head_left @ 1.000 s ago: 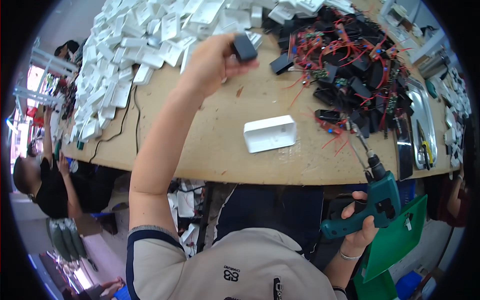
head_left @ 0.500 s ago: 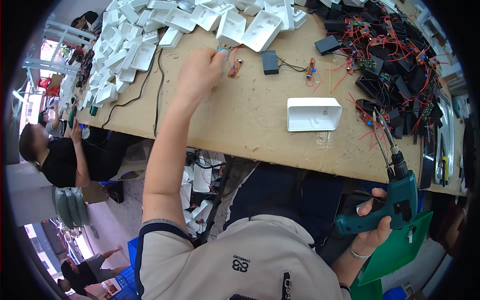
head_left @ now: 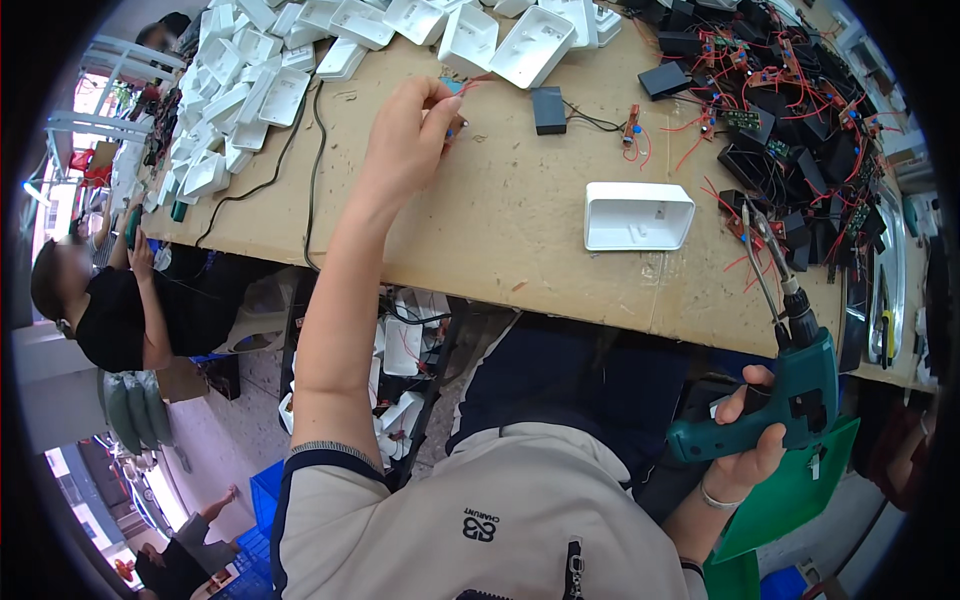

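My left hand (head_left: pixel 408 130) reaches out over the wooden table (head_left: pixel 520 230) and pinches a small part with thin red wires (head_left: pixel 462 88). A black box (head_left: pixel 548 109) lies just right of it. A white open plastic shell (head_left: pixel 637 215) sits near the table's front edge. My right hand (head_left: pixel 745 440) is low at the table's edge, gripping a teal electric screwdriver (head_left: pixel 795 375) with its bit pointing up toward the table.
Many white plastic shells (head_left: pixel 300 50) are heaped at the far left. Black boxes and small circuit boards with red wires (head_left: pixel 790 120) fill the far right. Black cables (head_left: pixel 300 150) cross the table. Another person (head_left: pixel 110 300) sits at left. A green bin (head_left: pixel 800 500) stands below right.
My left hand has set the black box down on the table and drawn back slightly, now pinching a wired part. The view has shifted. The right hand still holds the screwdriver.
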`<state>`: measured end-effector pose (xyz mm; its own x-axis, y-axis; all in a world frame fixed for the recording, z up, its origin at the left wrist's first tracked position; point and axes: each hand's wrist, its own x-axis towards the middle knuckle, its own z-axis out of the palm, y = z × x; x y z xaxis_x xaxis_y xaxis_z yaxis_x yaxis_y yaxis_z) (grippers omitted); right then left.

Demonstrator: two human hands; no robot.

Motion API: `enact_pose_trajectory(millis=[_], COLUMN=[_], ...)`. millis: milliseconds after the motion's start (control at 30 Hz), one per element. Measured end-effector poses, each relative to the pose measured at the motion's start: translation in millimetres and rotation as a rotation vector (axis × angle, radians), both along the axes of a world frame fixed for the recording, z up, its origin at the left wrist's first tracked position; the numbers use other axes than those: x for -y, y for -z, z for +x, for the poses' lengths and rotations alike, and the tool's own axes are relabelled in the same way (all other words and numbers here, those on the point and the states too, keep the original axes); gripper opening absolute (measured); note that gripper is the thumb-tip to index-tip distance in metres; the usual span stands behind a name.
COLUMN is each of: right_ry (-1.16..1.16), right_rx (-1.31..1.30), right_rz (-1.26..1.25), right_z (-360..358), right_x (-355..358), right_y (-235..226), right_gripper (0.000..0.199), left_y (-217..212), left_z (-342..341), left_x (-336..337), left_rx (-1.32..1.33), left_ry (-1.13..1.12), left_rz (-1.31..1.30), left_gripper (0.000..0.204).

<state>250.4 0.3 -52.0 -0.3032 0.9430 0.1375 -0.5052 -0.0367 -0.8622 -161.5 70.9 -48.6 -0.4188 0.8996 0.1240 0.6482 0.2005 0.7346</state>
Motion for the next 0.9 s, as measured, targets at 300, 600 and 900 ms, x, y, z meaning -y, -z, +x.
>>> enact_pose_trajectory(millis=[300,600,900], right_ry=[-0.130,-0.222,-0.316], right_rx=[-0.345,-0.532,-0.769], right_rz=[-0.181,-0.471,-0.584], right_z=[-59.4,-96.9,-91.2], right_x=[-4.9,3.7,5.3], right_y=[-12.5,-8.4,2.9], right_gripper=[0.071,0.070,0.066], left_y=[-15.7,-15.3,-18.1], left_z=[79.4,116.8,127.8], left_x=[50.5,67.1,77.6], left_rx=[0.791,1.274,1.164], left_ry=[0.474,0.498,0.526], left_rz=[0.306,0.294,0.052], left_gripper=[0.006,0.009,0.008])
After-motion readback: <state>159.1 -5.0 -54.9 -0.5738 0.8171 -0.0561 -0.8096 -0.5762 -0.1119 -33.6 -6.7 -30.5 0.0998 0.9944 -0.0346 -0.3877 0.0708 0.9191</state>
